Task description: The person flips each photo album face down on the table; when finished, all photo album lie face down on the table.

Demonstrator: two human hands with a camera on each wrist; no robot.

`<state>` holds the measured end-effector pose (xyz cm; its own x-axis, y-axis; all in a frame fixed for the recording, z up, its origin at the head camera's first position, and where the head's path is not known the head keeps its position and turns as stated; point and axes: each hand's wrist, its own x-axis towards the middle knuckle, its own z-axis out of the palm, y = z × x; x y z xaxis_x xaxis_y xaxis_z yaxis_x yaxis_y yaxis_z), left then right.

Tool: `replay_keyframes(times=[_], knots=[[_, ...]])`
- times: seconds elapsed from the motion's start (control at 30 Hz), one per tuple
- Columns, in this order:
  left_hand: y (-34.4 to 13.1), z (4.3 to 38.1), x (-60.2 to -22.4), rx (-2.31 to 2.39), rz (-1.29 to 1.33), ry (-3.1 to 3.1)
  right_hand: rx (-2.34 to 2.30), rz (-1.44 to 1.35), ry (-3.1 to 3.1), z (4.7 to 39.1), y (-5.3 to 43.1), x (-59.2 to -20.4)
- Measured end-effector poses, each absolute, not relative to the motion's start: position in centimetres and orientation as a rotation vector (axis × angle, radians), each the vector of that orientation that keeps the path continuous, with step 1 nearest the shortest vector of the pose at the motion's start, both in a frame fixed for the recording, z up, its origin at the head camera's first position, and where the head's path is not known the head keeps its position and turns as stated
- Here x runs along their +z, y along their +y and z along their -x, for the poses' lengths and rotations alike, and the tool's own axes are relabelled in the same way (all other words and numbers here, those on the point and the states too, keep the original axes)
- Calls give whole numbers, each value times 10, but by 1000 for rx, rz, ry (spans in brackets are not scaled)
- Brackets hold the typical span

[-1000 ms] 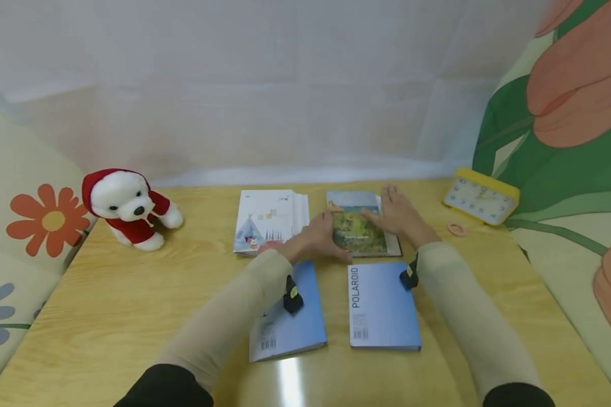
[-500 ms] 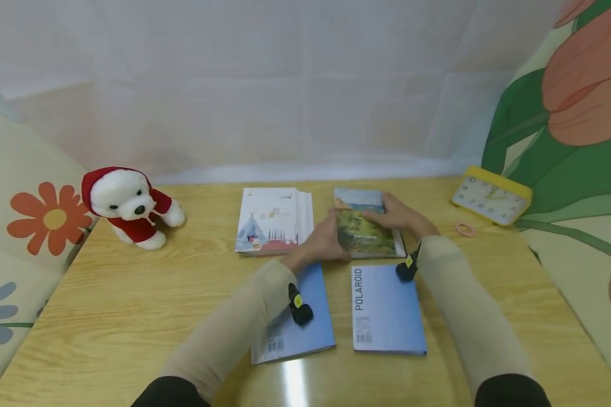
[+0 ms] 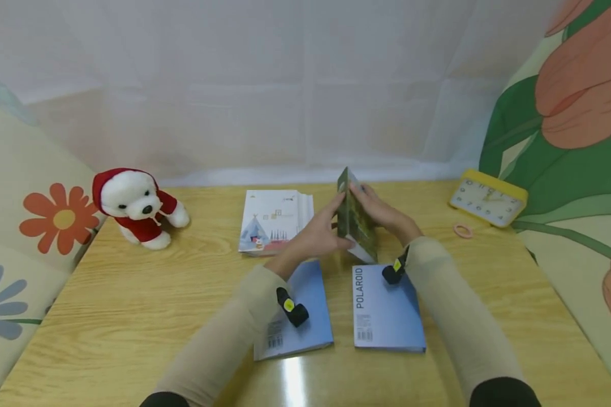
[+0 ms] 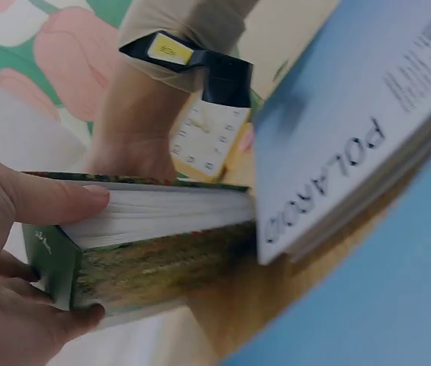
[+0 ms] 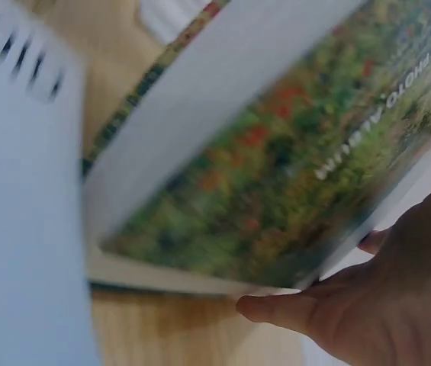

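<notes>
My left hand (image 3: 319, 233) is clamped on the spine end of the photo album (image 3: 364, 226), thumb on one side and fingers on the other, and my right hand (image 3: 387, 215) grips it from the opposite side, some of its fingers hidden. The album is between my two hands, tilted up on edge; I judge the two-sided hold keeps its covers from falling open, as the pages look loose. The white booklets (image 3: 267, 220) sit just left of my left hand, one blue album (image 3: 313, 305) lies under my left wrist and another (image 3: 389, 311) just nearer me than my right hand, leaving the photo album a gap to turn in, I think. Half a second ago it lay flat, front cover up; now its spine has lifted, while the booklets and both blue albums look unmoved
</notes>
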<state>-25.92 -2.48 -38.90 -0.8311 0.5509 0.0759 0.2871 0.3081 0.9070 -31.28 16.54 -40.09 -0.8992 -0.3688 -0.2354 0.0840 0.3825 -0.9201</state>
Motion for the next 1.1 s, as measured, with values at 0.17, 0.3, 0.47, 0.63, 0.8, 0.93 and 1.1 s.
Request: replay_keyframes(times=[0.17, 0.3, 0.47, 0.63, 0.8, 0.93, 1.1], knots=[[-29, 263, -365, 1349, -924, 2401, -1630, 269, 2061, 311, 163, -388], [-27, 265, -356, 1208, -947, 2462, -1732, 240, 1966, 313, 166, -382], [-15, 262, -359, 1066, -1054, 2528, -1744, 191, 2024, 316, 170, -375], [-6, 257, -364, 1095, -1056, 2569, -1747, 163, 2040, 317, 170, -371], [-5, 257, -375, 1318, -975, 2517, -1694, 133, 2137, 315, 168, -368], [-6, 259, -392, 1482, -883, 2476, -1542, 156, 2396, 313, 164, -362], [-2, 261, -413, 1385, -791, 2479, -1164, 289, 2770, 306, 157, -355]])
